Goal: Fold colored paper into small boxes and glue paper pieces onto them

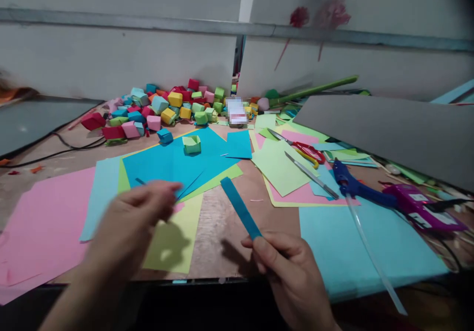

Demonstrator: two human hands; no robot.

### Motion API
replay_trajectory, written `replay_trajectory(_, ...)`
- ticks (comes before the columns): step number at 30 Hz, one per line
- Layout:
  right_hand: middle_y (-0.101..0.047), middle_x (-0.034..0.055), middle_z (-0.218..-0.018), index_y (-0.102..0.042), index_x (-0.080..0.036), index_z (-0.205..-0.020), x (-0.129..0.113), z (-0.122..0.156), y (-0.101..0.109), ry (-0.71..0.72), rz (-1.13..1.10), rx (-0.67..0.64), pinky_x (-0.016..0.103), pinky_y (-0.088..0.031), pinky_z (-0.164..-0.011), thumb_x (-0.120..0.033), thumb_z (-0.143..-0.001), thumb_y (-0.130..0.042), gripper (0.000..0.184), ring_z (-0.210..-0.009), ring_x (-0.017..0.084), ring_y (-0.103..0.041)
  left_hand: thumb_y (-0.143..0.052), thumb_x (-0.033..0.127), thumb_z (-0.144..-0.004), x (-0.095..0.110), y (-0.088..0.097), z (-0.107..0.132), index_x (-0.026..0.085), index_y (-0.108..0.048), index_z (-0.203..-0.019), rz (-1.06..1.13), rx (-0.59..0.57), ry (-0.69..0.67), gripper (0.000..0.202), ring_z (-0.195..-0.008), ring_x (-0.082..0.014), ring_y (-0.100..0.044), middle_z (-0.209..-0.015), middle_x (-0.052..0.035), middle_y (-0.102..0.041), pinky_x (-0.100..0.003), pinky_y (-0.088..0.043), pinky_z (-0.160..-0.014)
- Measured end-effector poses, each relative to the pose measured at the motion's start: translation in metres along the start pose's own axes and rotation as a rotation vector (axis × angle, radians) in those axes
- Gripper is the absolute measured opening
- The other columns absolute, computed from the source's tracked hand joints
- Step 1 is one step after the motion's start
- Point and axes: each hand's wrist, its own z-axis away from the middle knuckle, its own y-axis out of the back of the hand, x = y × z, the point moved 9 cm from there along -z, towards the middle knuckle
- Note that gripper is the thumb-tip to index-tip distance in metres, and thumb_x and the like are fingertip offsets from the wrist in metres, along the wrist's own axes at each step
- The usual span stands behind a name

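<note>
My right hand (283, 264) pinches the lower end of a folded blue paper strip (239, 205), which slants up and to the left over the table. To the left, my left hand (148, 207) is raised above the papers, smeared by motion, its fingers drawn together. Thin dark blue slivers show beside its fingers; whether it holds them I cannot make out. Behind it lies a large blue paper sheet (159, 155). On that sheet stand a pale green folded paper box (191, 144) and, at its edge, a small blue paper cube (165, 136).
Colourful paper cubes (159, 104) are heaped at the back. At right lie red-and-yellow scissors (307, 150), a craft knife (313, 175), and a blue glue gun (365, 190) with a clear glue stick (374, 257). Pink paper (48, 212) covers the left. A grey board (388, 128) leans at right.
</note>
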Motion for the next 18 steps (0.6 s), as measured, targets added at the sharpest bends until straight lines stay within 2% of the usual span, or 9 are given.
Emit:
replay_trajectory(2, -0.047, -0.0026, -0.051, -0.076, -0.017, -0.074, 0.003, -0.003, -0.012, -0.032, -0.082, -0.031, 0.021, -0.031, -0.046, -0.046, -0.079, -0.068, 0.031, -0.049, 0.008, -0.042, -0.079, 0.032, -0.067, -0.018, -0.056, 0.021, 0.018, -0.073, -0.092, 0.033, -0.346, 0.116, 0.03, -0.067, -0.0149, -0.06, -0.08, -0.0021, -0.07, -0.026, -0.048, -0.063)
replay_trajectory(3, -0.047, -0.0026, -0.052, -0.073, -0.016, -0.069, 0.001, -0.005, -0.019, -0.025, -0.081, -0.061, 0.021, -0.032, -0.046, -0.046, -0.08, -0.067, 0.032, -0.05, 0.008, -0.041, -0.077, 0.036, -0.068, -0.027, -0.076, 0.032, 0.017, -0.072, -0.09, 0.096, -0.438, 0.195, 0.029, -0.064, -0.0156, -0.061, -0.074, -0.0016, -0.069, -0.027, -0.048, -0.06)
replay_trajectory(5, -0.049, -0.0021, -0.054, -0.068, -0.016, -0.062, -0.007, -0.007, -0.03, 0.024, 0.018, -0.132, 0.021, -0.035, -0.048, -0.042, -0.085, -0.063, 0.035, -0.052, 0.009, -0.044, -0.078, 0.037, -0.067, -0.038, -0.098, 0.044, 0.015, -0.069, -0.076, 0.183, -0.494, 0.29, 0.025, -0.06, -0.0139, -0.06, -0.069, -0.0008, -0.067, -0.026, -0.047, -0.059)
replay_trajectory(8, -0.058, -0.0005, -0.061, -0.069, -0.017, -0.069, -0.025, -0.007, -0.035, 0.204, 0.34, -0.195, 0.022, -0.042, -0.053, -0.032, -0.09, -0.058, 0.028, -0.058, 0.011, -0.054, -0.078, 0.036, -0.068, -0.041, -0.102, 0.041, 0.015, -0.062, -0.066, 0.193, -0.472, 0.281, 0.026, -0.052, -0.0077, -0.052, -0.062, 0.0028, -0.061, -0.02, -0.04, -0.052)
replay_trajectory(11, -0.069, 0.003, -0.077, -0.071, -0.018, -0.093, -0.051, 0.001, -0.03, 0.562, 0.659, -0.108, 0.025, -0.05, -0.064, -0.022, -0.087, -0.061, 0.012, -0.07, 0.015, -0.063, -0.074, 0.043, -0.073, -0.048, -0.1, 0.038, 0.017, -0.055, -0.067, 0.235, -0.495, 0.351, 0.033, -0.041, -0.0044, -0.041, -0.051, 0.0069, -0.052, -0.017, -0.03, -0.042)
replay_trajectory(13, -0.072, 0.0054, -0.092, -0.068, -0.02, -0.109, -0.062, 0.011, -0.026, 0.777, 0.811, -0.01, 0.027, -0.052, -0.073, -0.014, -0.085, -0.062, 0.025, -0.081, 0.018, -0.067, -0.07, 0.046, -0.076, -0.053, -0.1, 0.04, 0.018, -0.052, -0.069, 0.234, -0.53, 0.409, 0.034, -0.037, -0.0036, -0.037, -0.05, 0.0071, -0.052, -0.016, -0.025, -0.038)
replay_trajectory(14, -0.072, 0.0054, -0.097, -0.067, -0.023, -0.113, -0.065, 0.015, -0.025, 0.838, 0.864, 0.02, 0.028, -0.053, -0.076, -0.011, -0.084, -0.061, 0.031, -0.087, 0.018, -0.067, -0.068, 0.046, -0.077, -0.055, -0.101, 0.041, 0.018, -0.052, -0.07, 0.22, -0.551, 0.42, 0.034, -0.036, -0.0033, -0.037, -0.052, 0.0065, -0.054, -0.016, -0.024, -0.037)
replay_trajectory(16, -0.073, 0.0034, -0.097, -0.069, -0.027, -0.108, -0.065, 0.017, -0.025, 0.855, 0.913, 0.032, 0.028, -0.054, -0.075, -0.01, -0.085, -0.059, 0.03, -0.087, 0.018, -0.068, -0.067, 0.044, -0.078, -0.055, -0.104, 0.043, 0.017, -0.053, -0.073, 0.197, -0.585, 0.407, 0.031, -0.037, -0.0025, -0.039, -0.057, 0.0048, -0.059, -0.015, -0.024, -0.037)
replay_trajectory(18, -0.074, 0.0014, -0.087, -0.072, -0.027, -0.096, -0.065, 0.013, -0.023, 0.792, 0.891, 0.044, 0.027, -0.055, -0.069, -0.015, -0.086, -0.06, 0.02, -0.079, 0.017, -0.069, -0.067, 0.04, -0.079, -0.053, -0.107, 0.044, 0.016, -0.053, -0.074, 0.192, -0.608, 0.374, 0.028, -0.038, -0.0018, -0.041, -0.059, 0.0039, -0.061, -0.014, -0.026, -0.039)
